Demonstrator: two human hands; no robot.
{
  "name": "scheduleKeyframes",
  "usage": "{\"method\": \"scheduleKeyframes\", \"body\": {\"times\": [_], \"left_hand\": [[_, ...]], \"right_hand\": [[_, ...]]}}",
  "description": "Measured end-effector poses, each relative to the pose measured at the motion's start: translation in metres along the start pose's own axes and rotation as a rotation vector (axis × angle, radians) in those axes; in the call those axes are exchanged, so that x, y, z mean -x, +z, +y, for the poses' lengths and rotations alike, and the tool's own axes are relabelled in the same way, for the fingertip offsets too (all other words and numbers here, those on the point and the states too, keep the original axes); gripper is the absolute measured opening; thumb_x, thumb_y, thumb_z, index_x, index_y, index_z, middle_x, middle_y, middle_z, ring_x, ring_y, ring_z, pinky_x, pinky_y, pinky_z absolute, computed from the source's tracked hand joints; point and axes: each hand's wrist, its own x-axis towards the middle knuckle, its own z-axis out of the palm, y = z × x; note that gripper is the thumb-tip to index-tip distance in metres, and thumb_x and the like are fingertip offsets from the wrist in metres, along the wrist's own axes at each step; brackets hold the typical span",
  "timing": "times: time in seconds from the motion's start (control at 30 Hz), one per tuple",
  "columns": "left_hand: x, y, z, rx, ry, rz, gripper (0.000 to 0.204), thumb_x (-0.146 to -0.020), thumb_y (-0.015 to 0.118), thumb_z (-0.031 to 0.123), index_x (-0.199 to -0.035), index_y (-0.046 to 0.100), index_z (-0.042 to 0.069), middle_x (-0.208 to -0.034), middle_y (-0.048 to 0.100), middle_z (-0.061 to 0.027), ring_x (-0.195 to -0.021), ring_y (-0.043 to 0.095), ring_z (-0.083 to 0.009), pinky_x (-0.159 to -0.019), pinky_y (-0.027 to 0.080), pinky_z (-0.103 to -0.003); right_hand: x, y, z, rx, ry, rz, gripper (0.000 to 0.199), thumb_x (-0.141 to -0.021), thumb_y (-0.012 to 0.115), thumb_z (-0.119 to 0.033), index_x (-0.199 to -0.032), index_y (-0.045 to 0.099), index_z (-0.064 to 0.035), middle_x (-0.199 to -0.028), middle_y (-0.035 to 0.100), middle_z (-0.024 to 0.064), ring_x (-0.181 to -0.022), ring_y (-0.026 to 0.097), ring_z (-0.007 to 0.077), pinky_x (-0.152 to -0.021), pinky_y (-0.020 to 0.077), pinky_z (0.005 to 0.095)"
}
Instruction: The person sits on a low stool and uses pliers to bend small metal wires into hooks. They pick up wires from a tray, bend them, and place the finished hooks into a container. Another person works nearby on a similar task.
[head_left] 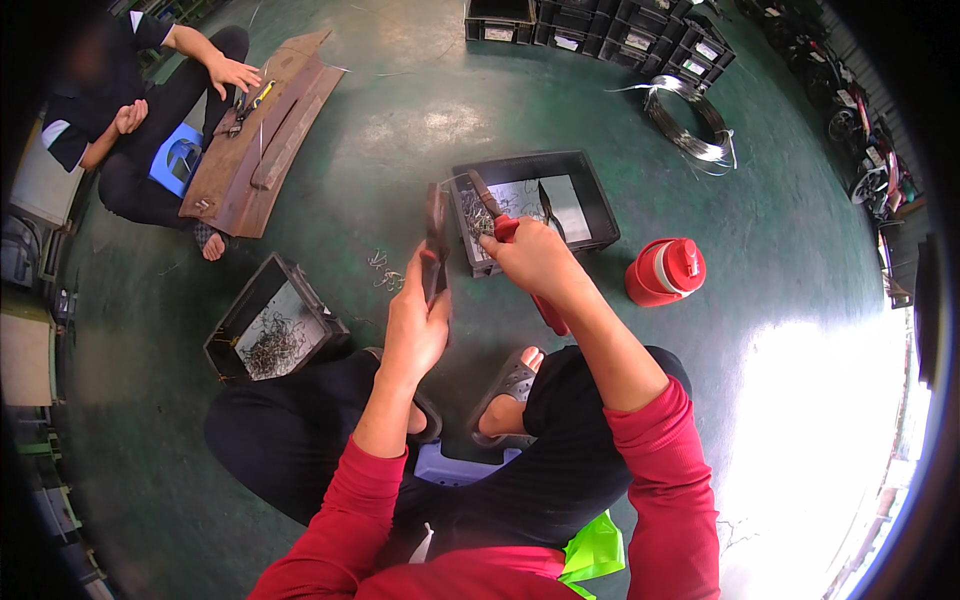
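Observation:
My left hand (413, 330) is closed round a long, dark, rust-brown tool (436, 225) with a bit of red on it; its kind is not clear. Red-handled pliers (549, 312) are gripped in my right hand (535, 262), their brown jaws pointing up and left over the near crate. Any wire between the two tools is too small to make out. This black crate (603, 200) holds bent wire pieces (478, 215), a white sheet and another dark hand tool (549, 205). More bent wires (275, 345) fill part of a second black crate (228, 318) by my left knee.
Loose wire bits (386, 272) lie on the green floor between the crates. A red jug (655, 275) stands right of my right hand. Farther off are a wire coil (690, 130), stacked black crates (610, 35) and a co-worker's hand (232, 75) over a brown board (225, 185).

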Motion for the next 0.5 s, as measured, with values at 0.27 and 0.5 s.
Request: {"method": "scheduleKeyframes", "body": {"times": [0.27,0.5], "left_hand": [[0.0007,0.0055,-0.0044,-0.057,0.117,0.080,0.057,-0.083,0.051,-0.006,-0.137,0.035,-0.001,-0.126,0.050,-0.0295,-0.115,0.053,-0.0428,-0.094,0.043,-0.042],[0.0009,0.0087,-0.0035,-0.158,0.200,0.142,0.054,-0.083,0.052,-0.005,-0.134,0.036,-0.003,-0.124,0.049,-0.0278,-0.114,0.051,-0.0443,-0.093,0.043,-0.044]], "right_hand": [[-0.0028,0.0028,0.0002,-0.041,0.011,-0.036,0.058,-0.084,0.061,-0.045,-0.112,0.060,0.0060,-0.110,0.063,0.0261,-0.109,0.059,0.0379,-0.093,0.0462,0.0426],[-0.0054,0.0072,0.0025,-0.057,-0.003,-0.064,0.059,-0.084,0.060,-0.046,-0.110,0.061,0.0065,-0.109,0.063,0.0264,-0.109,0.059,0.0375,-0.093,0.0461,0.0427]]}}
